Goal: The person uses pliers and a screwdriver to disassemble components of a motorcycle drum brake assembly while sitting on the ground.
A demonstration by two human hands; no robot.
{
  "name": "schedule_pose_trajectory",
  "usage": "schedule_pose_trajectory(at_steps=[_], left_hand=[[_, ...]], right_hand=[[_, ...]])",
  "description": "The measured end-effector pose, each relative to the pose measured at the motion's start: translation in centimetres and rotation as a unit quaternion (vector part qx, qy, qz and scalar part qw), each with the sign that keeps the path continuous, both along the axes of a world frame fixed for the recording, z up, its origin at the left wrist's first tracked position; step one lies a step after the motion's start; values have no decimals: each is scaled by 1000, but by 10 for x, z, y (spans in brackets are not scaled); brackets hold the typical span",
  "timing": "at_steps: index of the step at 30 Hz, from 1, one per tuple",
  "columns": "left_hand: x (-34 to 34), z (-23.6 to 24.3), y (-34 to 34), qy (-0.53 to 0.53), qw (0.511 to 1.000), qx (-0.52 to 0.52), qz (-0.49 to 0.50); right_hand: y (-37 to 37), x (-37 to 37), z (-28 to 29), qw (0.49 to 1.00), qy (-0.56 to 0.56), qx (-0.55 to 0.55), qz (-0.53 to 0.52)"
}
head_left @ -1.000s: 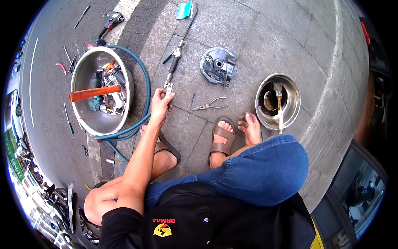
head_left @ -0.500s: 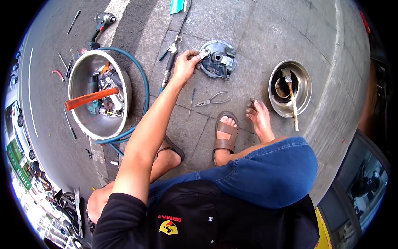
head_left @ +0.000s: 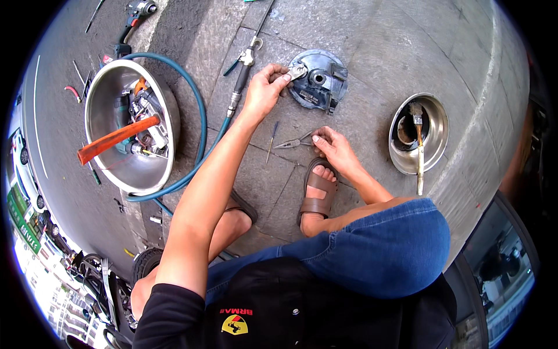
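Observation:
A dark round brake drum backing plate (head_left: 308, 99) lies on the paving ahead of me, with a round hole near its middle. My left hand (head_left: 268, 92) pinches a small silvery metal lever (head_left: 297, 72) at the plate's left side. Whether the lever is fixed to the plate I cannot tell. Nearer to me, my right hand (head_left: 334, 148) has its thumb and fingers closed at the handle ends of needle-nose pliers (head_left: 289, 143), which still lie on the ground. Left of the pliers lies a thin screwdriver (head_left: 272, 141) with a blue handle.
A steel basin (head_left: 100, 107) at left holds power tools and an orange-handled tool. A blue hose (head_left: 204, 110) curves around it to an air gun (head_left: 239, 87). At right stands a metal bowl (head_left: 442, 131) with a brush (head_left: 419, 139). A cordless driver (head_left: 131, 26) lies far left.
My right hand has moved left and forward from beside my foot onto the pliers' handles. My left hand stays on the lever. The whole view has shifted slightly.

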State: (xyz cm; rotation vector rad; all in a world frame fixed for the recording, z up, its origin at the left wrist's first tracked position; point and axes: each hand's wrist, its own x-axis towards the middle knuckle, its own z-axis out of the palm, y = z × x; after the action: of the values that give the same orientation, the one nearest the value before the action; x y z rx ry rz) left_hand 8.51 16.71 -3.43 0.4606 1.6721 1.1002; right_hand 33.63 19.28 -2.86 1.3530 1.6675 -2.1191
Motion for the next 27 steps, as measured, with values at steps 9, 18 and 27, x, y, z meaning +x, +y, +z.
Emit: schedule_pose_trajectory(at_steps=[9,18,27], left_hand=[[18,24,-17,169,982,87,-8],[48,48,-24,240,962,124,-36],[44,47,-30,23,997,57,37]], right_hand=[[15,-20,20,997,73,-25,-19],[52,-65,24,973,193,-29,-121],[47,-65,17,979,169,-29,-114]])
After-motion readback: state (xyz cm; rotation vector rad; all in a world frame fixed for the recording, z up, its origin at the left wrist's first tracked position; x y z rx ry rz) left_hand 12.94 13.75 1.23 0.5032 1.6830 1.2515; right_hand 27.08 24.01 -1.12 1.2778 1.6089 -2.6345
